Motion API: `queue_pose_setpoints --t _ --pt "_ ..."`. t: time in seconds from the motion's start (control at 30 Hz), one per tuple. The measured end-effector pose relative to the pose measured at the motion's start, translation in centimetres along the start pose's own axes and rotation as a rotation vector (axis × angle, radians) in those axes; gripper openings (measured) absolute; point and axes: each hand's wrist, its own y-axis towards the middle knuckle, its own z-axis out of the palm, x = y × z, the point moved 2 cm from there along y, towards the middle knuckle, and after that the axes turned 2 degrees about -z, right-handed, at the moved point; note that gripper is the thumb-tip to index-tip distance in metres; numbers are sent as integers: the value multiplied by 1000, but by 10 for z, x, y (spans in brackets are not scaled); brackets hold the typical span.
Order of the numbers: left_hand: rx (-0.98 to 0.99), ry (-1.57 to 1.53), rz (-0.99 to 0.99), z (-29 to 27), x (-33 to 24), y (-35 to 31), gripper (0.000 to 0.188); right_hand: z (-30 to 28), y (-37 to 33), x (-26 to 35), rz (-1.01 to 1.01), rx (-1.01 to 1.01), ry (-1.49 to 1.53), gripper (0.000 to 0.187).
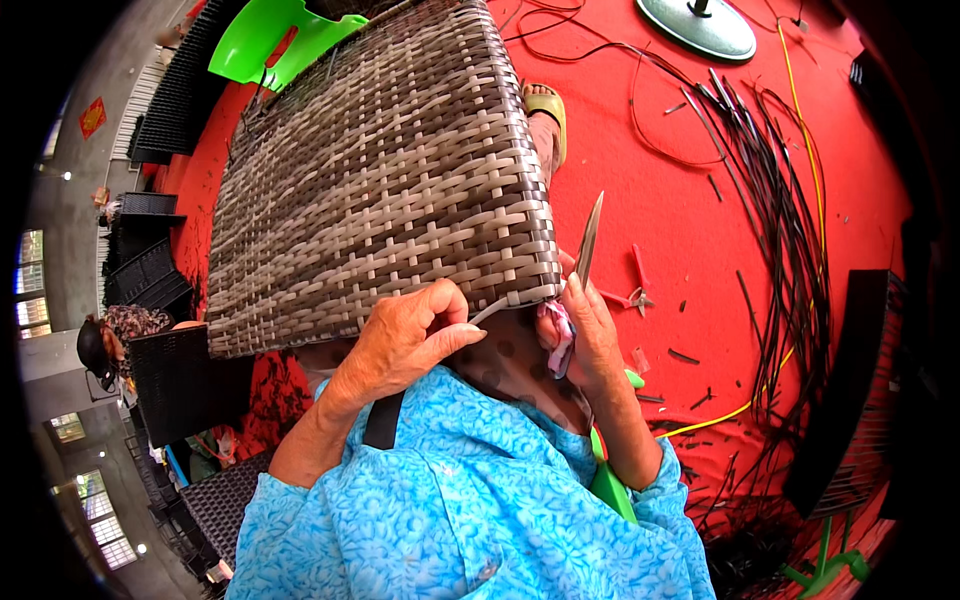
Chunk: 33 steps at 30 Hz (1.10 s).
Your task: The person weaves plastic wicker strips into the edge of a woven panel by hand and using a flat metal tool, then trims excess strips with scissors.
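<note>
Pinching the end of a pale strip, flat and narrow, between thumb and bent forefinger of the half-curled left hand, at the near edge of a woven panel. Grasping a pointed metal knife in the closed right hand, blade upward, just beside the panel's corner, with pink-and-white cloth bunched at the fingers. Woven in glossy brown and grey bands, broad-faced, rounded along the side. Bordered on the right by red carpet.

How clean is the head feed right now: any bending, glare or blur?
Head view: black fisheye rim swallows the corners; the windows glare near-white; the woven panel shines along its right edge; left hand, right hand and knife look reasonably sharp.
</note>
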Motion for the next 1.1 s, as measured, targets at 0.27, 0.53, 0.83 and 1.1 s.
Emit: queue_pose_setpoints --t 0.27,0.53,0.83,1.1 --pt "-6 21 17 1 0 -1 23 9 5 14 6 -83 -344 58" --pt "-89 -8 75 8 -5 0 40 14 9 9 -180 -114 -415 54" --pt "-83 180 230 10 -4 1 41 13 4 11 -132 -137 -428 53" --pt "-38 124 240 4 -2 0 40 18 2 13 -86 -121 -380 52"
